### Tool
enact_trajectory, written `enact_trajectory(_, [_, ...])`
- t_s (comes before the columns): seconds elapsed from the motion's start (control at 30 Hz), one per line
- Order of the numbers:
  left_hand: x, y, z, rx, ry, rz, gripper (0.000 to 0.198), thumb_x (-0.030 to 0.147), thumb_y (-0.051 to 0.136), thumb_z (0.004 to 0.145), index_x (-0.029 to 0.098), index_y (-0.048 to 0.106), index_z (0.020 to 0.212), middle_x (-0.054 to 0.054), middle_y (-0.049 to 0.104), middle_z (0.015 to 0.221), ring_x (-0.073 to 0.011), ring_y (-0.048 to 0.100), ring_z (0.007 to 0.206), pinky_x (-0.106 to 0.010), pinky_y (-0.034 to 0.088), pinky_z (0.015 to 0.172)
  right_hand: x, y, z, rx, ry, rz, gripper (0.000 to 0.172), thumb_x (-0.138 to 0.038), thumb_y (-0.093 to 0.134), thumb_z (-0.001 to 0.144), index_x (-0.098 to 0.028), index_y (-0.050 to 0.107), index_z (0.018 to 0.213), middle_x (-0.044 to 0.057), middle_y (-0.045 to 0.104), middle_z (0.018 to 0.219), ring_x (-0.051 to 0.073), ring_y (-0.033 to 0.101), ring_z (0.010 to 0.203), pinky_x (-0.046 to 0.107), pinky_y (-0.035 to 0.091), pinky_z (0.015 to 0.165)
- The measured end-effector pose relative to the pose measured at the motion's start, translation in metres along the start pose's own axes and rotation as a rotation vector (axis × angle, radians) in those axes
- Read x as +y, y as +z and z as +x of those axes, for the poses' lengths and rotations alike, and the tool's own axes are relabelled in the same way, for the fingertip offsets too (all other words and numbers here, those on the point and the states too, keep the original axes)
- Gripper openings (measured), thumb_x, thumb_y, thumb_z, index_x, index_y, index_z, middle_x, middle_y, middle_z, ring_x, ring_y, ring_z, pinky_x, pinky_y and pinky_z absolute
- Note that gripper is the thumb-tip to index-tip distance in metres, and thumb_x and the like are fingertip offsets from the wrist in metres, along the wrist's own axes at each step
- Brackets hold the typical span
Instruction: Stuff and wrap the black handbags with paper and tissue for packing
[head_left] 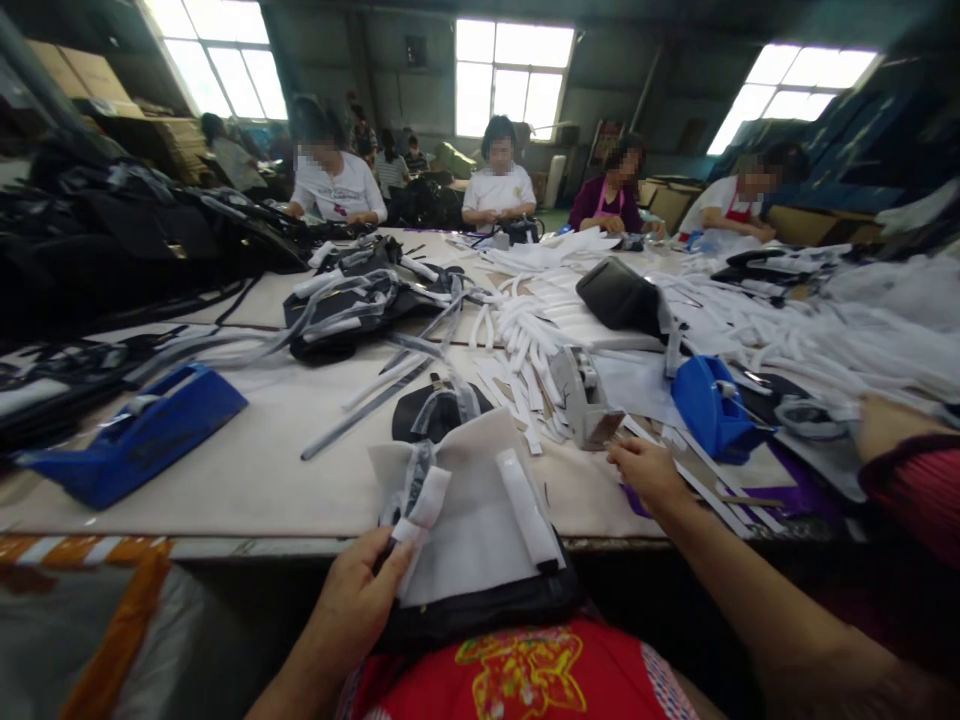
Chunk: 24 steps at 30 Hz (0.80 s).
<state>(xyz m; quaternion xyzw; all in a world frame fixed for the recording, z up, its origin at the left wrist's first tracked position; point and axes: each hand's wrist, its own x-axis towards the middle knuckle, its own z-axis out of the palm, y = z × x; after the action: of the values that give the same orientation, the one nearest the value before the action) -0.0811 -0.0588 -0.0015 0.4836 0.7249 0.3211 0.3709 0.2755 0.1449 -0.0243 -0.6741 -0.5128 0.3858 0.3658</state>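
A black bag (480,612) rests on my lap against the table edge, with a white foam sheet (472,500) over its face. My left hand (364,585) is closed at the bag's left side, thumb on a strap wrapped in white foam (424,505). Another foam-wrapped strap (525,510) lies along the right of the sheet. My right hand (651,475) reaches to the front end of a grey tape dispenser (585,400), fingertips pinched together. Whatever is between those fingertips is too small to make out.
Blue tape dispensers stand at left (142,430) and right (716,410). White foam strips (525,330) are heaped mid-table near black bags (345,310). A co-worker's red sleeve (911,490) is close at right. Several people work across the table (255,400).
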Motion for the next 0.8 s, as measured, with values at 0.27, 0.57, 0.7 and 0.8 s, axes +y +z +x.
enact_trajectory(0.27, [0.002, 0.004, -0.006, 0.047, 0.07, 0.018, 0.032, 0.041, 0.053, 0.09, 0.014, 0.069, 0.082, -0.001, 0.06, 0.072, -0.0161, 0.052, 0.069, -0.026, 0.038, 0.063, -0.094, 0.056, -0.115, -0.68, -0.386, -0.042, 0.02, -0.039, 0.067, 0.079, -0.02, 0.072, 0.074, 0.003, 0.068, 0.069, 0.014, 0.052, 0.059, 0.025, 0.04, 0.055])
enact_trajectory(0.57, [0.006, 0.007, -0.017, 0.134, 0.191, 0.094, 0.026, 0.028, 0.052, 0.093, 0.015, 0.067, 0.076, -0.003, 0.062, 0.072, -0.0159, 0.053, 0.069, -0.027, 0.038, 0.066, -0.099, 0.152, -0.159, -0.872, -0.28, -0.118, 0.022, -0.036, 0.063, 0.076, -0.019, 0.072, 0.066, 0.002, 0.071, 0.065, 0.017, 0.061, 0.063, 0.027, 0.044, 0.064])
enact_trajectory(0.7, [0.003, 0.01, -0.017, 0.178, 0.228, 0.155, 0.022, 0.024, 0.053, 0.092, 0.016, 0.066, 0.078, -0.005, 0.063, 0.077, -0.0174, 0.056, 0.075, -0.028, 0.039, 0.069, -0.094, 0.154, -0.156, -0.812, -0.265, -0.203, 0.023, -0.037, 0.064, 0.076, -0.018, 0.073, 0.065, 0.002, 0.071, 0.063, 0.016, 0.06, 0.061, 0.026, 0.041, 0.06])
enact_trajectory(0.8, [0.001, 0.012, -0.017, 0.204, 0.243, 0.211, 0.019, 0.023, 0.053, 0.091, 0.016, 0.065, 0.078, -0.006, 0.063, 0.08, -0.0185, 0.057, 0.078, -0.029, 0.041, 0.071, -0.094, 0.153, -0.157, -0.79, -0.242, -0.231, 0.026, -0.039, 0.064, 0.075, -0.018, 0.072, 0.062, 0.002, 0.07, 0.061, 0.015, 0.058, 0.058, 0.026, 0.04, 0.058])
